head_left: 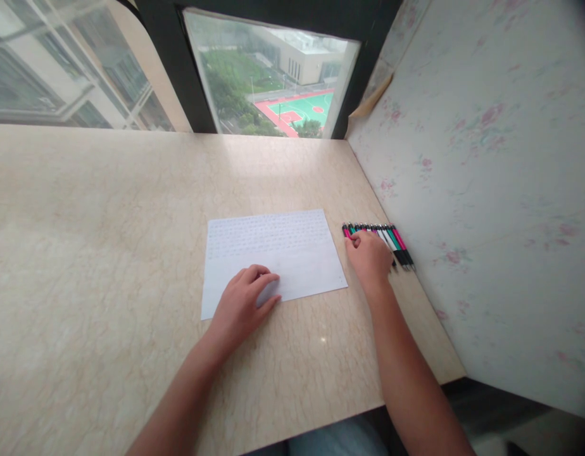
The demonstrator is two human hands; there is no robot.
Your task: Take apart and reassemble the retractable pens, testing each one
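A white sheet of paper [278, 250] with faint handwritten lines on its upper half lies on the marble-look table [107, 240]. My left hand [245, 304] rests on the sheet's lower edge, fingers loosely curled, holding nothing. To the right of the sheet, a row of several pens [392, 240] with pink, green, white and black barrels lies side by side next to the wall. My right hand [368, 256] lies over the left end of that row, its fingertips touching the leftmost pens. Whether it grips one is hidden by the hand.
A floral-papered wall [487, 190] runs along the table's right side, close to the pens. Windows [273, 76] stand behind the table's far edge. The table's front edge is near my body.
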